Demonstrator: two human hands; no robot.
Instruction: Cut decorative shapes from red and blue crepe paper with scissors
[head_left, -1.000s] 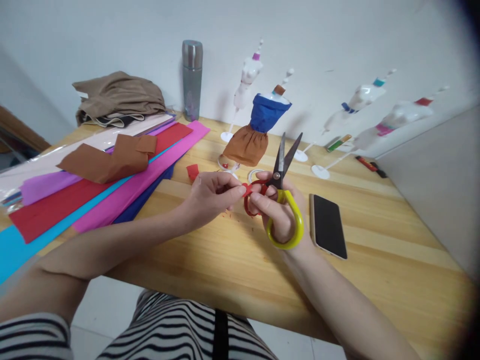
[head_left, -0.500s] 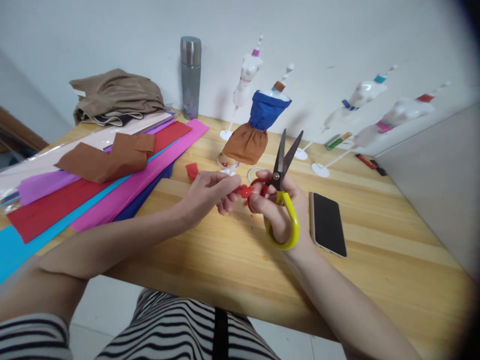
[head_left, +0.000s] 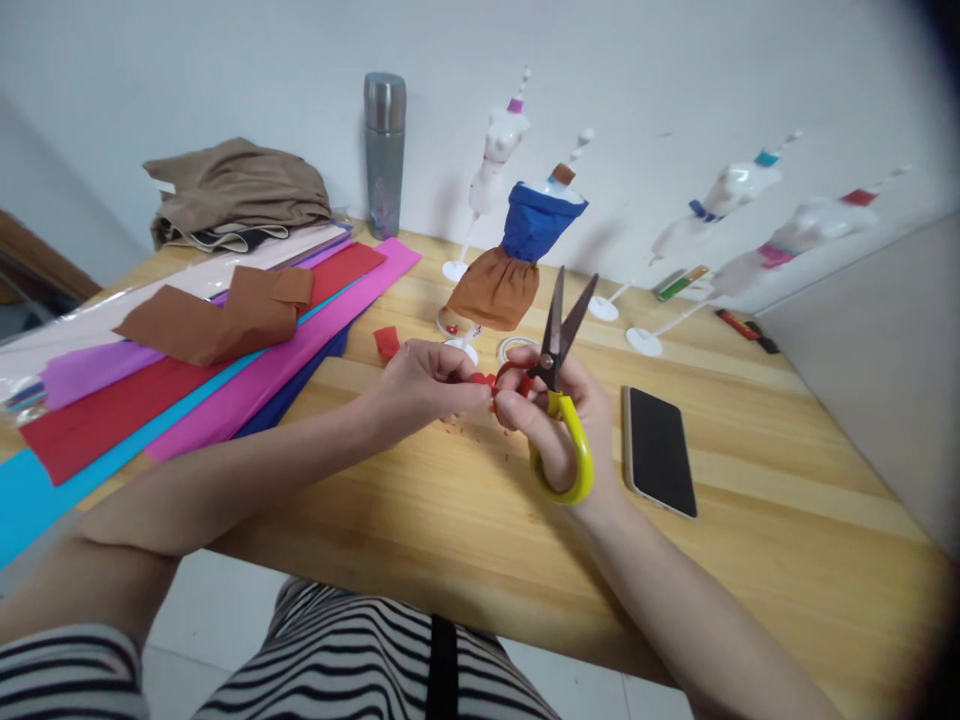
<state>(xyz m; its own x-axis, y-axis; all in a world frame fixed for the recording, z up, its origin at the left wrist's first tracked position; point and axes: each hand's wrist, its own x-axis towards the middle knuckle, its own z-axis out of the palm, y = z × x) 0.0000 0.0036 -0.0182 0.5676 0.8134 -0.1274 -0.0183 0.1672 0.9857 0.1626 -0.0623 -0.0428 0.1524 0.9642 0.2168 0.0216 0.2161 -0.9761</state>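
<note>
My left hand [head_left: 431, 385] pinches a small red paper cutout [head_left: 485, 380], now mostly covered by the fingers. Fingertips of my right hand [head_left: 566, 415] meet it from the other side. Hooked in that right hand are scissors [head_left: 551, 360] with yellow and red handles, their dark blades parted and pointing up and away. Just beyond the hands stands a small mannequin dressed in a blue paper top [head_left: 541, 222] and a brown paper skirt [head_left: 495, 290]. A red scrap [head_left: 387, 342] lies left of its base, and tiny red bits are scattered below my fingers.
Coloured paper sheets [head_left: 300, 340] with a brown piece [head_left: 225, 315] on top cover the left side. Behind are folded brown cloth [head_left: 240, 190] and a flask [head_left: 384, 160]. Several white mannequins [head_left: 739, 190] line the wall. A phone [head_left: 660, 450] lies right of my hand; a tape roll [head_left: 517, 349] sits ahead.
My left fingers have closed further over the red cutout and come nearer my right fingertips, hiding more of it. The scissors have tilted slightly, still parted. The view has shifted a little.
</note>
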